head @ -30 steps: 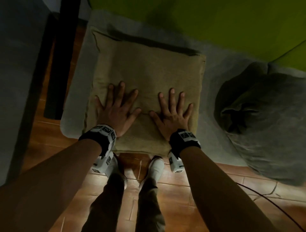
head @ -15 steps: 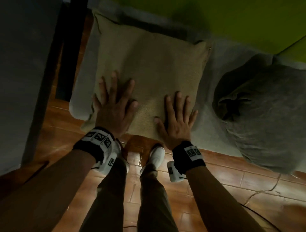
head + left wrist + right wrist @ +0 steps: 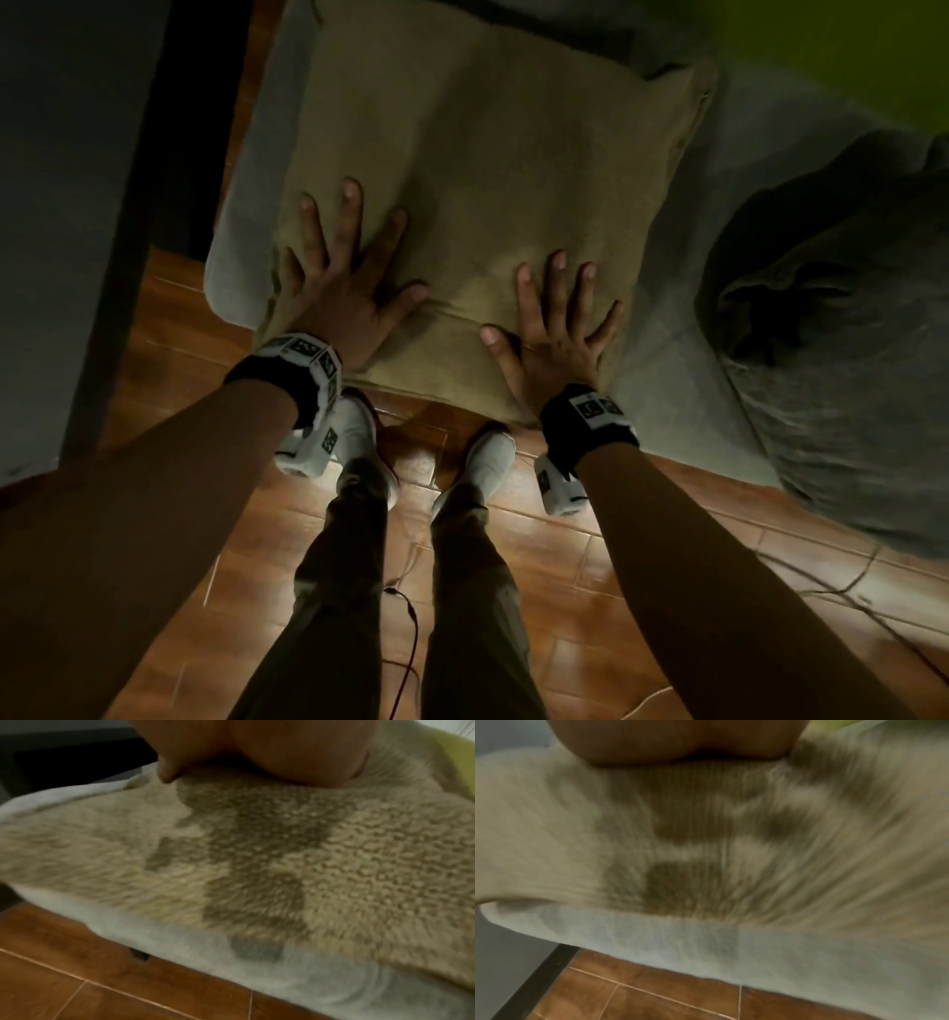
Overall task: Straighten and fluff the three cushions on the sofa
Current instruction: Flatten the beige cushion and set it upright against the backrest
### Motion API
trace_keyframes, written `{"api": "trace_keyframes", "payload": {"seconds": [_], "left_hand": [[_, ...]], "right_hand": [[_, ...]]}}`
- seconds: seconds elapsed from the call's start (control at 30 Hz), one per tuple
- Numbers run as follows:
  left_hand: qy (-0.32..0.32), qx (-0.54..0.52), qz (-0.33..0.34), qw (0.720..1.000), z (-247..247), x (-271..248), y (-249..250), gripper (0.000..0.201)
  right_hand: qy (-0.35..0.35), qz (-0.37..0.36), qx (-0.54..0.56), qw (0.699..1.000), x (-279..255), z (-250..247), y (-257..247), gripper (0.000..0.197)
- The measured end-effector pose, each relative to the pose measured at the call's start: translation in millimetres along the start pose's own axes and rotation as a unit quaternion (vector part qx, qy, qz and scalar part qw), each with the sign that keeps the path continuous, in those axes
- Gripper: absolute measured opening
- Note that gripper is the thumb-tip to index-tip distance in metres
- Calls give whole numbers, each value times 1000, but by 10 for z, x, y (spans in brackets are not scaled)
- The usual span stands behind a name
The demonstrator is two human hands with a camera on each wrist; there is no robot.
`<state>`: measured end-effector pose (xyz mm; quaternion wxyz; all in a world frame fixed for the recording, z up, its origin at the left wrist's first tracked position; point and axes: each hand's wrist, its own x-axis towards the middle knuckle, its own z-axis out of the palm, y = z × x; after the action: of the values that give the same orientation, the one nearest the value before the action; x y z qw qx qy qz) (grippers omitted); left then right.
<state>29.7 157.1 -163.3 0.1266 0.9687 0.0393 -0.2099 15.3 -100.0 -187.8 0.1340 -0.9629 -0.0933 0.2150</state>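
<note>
Two hands: left hand (image 3: 336, 303) and right hand (image 3: 557, 329) flat, fingers spread, now nearer cushion (image 3: 493, 180) front edge.
Cushion: slid back on sofa (image 3: 683, 380); first being straightened.

tan cushion (image 3: 488, 169): nubby matt cloth | floor (image 3: 565, 565): glossy tile
</note>
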Motion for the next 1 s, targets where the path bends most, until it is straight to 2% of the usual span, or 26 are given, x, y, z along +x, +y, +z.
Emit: {"api": "trace_keyframes", "payload": {"seconds": [0.1,0.2,0.23,0.3,0.37,0.4,0.43,0.5,0.53,0.6,0.67,0.73,0.87,0.93,1.0], "left_hand": [[-7,-8,-1,1000,62,-244,-142,79],[-37,-108,-53,992,29,-460,-238,83],[-28,-151,-70,986,19,-542,-266,82],[-1,-231,-107,967,-64,-681,-258,72],[-13,-237,-169,957,-119,-834,-280,58],[-27,-233,-212,949,-136,-898,-312,53],[-22,-253,-250,934,-149,-947,-358,51],[5,-304,-274,912,-191,-995,-434,50],[8,-315,-280,907,-221,-994,-479,44],[6,-339,-292,894,-295,-976,-538,32],[28,-361,-306,881,-357,-957,-574,30],[49,-310,-303,900,-413,-935,-588,32],[56,-239,-305,920,-470,-941,-541,29],[79,-222,-292,927,-493,-962,-471,32],[118,-194,-260,938,-503,-1004,-356,48]], "right_hand": [[-13,-11,-15,1000,-262,-43,176,82],[32,-34,36,998,-589,-116,330,86],[47,-30,59,997,-695,-137,378,88],[35,53,145,987,-843,-196,449,93],[9,172,285,943,-966,-246,508,95],[-3,204,322,925,-1012,-271,540,90],[-18,216,327,920,-1052,-294,570,82],[-29,223,329,917,-1091,-335,646,68],[-32,231,351,907,-1090,-378,678,68],[-47,257,422,868,-1071,-450,757,73],[-53,269,461,844,-1056,-504,845,74],[-54,256,451,853,-1059,-541,911,68],[-56,228,308,922,-1052,-445,993,45],[5,227,229,947,-1105,-445,1010,41],[85,172,163,968,-1186,-530,927,49]]}}
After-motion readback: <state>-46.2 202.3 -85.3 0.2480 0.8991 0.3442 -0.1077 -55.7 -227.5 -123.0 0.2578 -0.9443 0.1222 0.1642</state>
